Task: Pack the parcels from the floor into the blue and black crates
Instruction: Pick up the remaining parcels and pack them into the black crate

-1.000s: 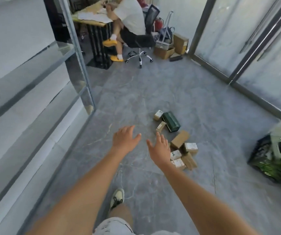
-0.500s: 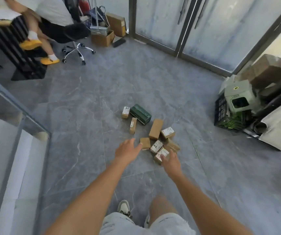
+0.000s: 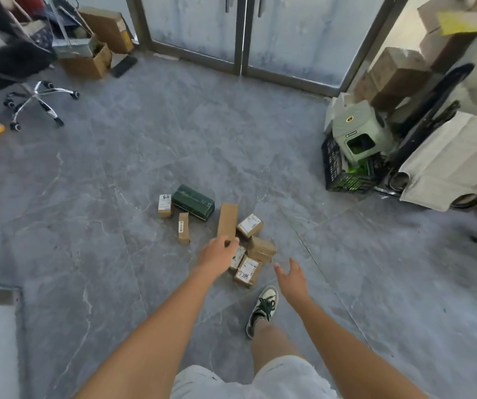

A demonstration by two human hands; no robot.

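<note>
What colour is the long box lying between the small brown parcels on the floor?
Dark green: the long rectangular box shows best in the head view.

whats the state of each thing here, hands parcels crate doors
left hand: over the pile, fingers curled, grip unclear
right hand: open, holding nothing
dark green box: lying flat on the floor
long brown parcel: on the floor, unpacked
labelled parcel: on the floor, label up
black crate: on the floor, already holds a pale green box
glass doors: closed
</note>
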